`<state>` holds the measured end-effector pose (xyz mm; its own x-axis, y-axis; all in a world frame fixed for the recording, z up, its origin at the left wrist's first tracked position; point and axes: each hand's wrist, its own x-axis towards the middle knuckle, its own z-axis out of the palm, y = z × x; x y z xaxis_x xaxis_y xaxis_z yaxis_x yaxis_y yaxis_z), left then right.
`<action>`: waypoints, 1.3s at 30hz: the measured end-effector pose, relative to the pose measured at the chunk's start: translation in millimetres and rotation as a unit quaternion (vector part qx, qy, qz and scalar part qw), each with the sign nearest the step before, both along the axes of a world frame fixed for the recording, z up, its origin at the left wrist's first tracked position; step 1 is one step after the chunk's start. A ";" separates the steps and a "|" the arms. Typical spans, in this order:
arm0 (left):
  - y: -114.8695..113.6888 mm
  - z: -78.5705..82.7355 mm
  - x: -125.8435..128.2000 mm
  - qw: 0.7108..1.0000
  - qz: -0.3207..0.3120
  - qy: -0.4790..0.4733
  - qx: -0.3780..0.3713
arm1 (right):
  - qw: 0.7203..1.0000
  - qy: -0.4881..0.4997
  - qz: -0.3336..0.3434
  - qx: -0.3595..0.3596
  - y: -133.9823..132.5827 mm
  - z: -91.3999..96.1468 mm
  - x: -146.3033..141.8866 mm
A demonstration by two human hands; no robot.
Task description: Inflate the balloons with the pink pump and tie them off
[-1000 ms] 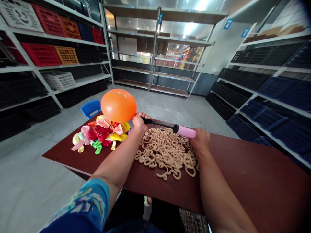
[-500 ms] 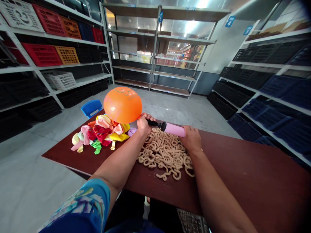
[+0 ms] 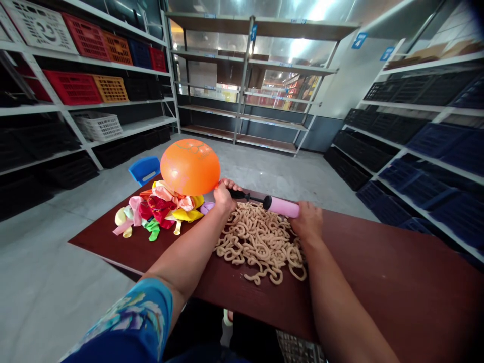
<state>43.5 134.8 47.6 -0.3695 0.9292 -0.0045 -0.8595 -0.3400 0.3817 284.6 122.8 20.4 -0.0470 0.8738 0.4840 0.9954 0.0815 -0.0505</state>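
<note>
An inflated orange balloon (image 3: 190, 166) is at my left hand (image 3: 226, 195), its neck gathered at my fingers. The same hand is closed around the black end of a balloon pump (image 3: 280, 206). My right hand (image 3: 308, 221) grips the pump's pink barrel at its far end. A black rod shows between the barrel's cap and my left hand. Under the pump lies a heap of beige, curled, rope-like pieces (image 3: 260, 242). Left of my left hand is a pile of limp balloons (image 3: 161, 206) in red, pink, yellow and green.
The dark red table (image 3: 359, 267) carries both piles. A blue chair (image 3: 144, 170) stands beyond its left corner. Shelves with crates (image 3: 75, 88) line the left side, more dark crates (image 3: 401, 131) the right. A metal rack (image 3: 242, 121) stands at the back.
My right hand has drawn the pink barrel to the right, away from my left hand, so more black rod shows. The view has shifted slightly.
</note>
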 end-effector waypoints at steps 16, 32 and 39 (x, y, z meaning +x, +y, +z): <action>0.2 8.0 -14.0 1.000 0.017 0.013 -0.022 | 0.999 -0.015 -0.002 -0.050 -3.9 4.5 2.7; -1.1 -4.0 14.5 1.000 -0.021 0.001 -0.020 | 0.997 -0.042 0.056 -0.031 -13.8 8.4 -22.2; 0.0 5.7 -12.7 0.999 0.016 0.004 -0.035 | 0.997 -0.023 -0.016 -0.078 -6.9 10.8 2.0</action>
